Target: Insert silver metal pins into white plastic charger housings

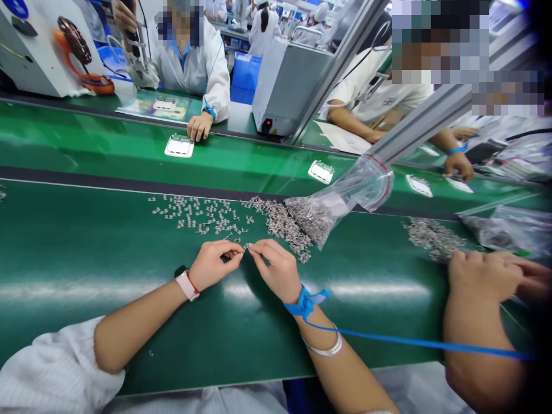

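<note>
My left hand (214, 263) and my right hand (276, 267) meet fingertip to fingertip over the green table (86, 259), pinching a tiny metal part (245, 248) between them. A pink-strapped watch sits on my left wrist; a blue wrist strap (305, 302) with a blue cord is on my right. Just beyond my fingers lies a heap of small metal parts (282, 224) spilling from a clear plastic bag (345, 198). Several sorted parts (200, 214) lie spread to the left of the heap.
A co-worker's hands (487, 273) rest at my right beside another pile of parts (433, 237) and a bag (509, 230). White devices (179, 146) (321, 171) ride the green conveyor beyond. Other people sit across it, with a grey machine (287, 86) between them.
</note>
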`<state>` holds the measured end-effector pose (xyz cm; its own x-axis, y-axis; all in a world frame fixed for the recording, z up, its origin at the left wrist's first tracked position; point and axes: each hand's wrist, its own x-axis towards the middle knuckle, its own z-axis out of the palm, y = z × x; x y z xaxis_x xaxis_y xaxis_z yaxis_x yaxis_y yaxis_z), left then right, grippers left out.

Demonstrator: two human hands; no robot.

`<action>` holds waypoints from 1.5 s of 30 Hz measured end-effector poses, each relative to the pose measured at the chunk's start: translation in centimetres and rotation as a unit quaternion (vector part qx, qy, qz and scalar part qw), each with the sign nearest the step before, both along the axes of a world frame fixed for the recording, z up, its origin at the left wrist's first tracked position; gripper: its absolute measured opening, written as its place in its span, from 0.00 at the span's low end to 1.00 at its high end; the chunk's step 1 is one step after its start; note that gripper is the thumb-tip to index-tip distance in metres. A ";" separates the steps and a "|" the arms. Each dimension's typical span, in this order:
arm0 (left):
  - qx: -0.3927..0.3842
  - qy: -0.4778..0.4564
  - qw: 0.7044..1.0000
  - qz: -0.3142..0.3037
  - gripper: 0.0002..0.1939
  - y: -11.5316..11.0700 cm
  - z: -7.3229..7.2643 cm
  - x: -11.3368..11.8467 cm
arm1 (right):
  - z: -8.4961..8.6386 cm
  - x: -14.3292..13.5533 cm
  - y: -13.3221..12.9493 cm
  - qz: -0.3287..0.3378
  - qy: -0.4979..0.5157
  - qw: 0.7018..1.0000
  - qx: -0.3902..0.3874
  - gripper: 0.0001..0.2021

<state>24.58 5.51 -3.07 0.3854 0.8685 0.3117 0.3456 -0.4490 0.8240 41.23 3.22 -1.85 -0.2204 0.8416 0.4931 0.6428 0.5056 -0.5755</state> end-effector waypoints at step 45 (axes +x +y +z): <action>0.075 -0.052 0.995 0.046 0.06 -0.3 0.3 -0.2 | -0.1 -0.5 -0.2 0.054 0.006 0.997 0.056 0.09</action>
<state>24.38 5.25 -2.80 0.2649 0.8392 0.4750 0.3075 -0.5404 0.7832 40.71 3.06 -2.00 -0.3002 0.7529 0.5857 0.5755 0.6326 -0.5183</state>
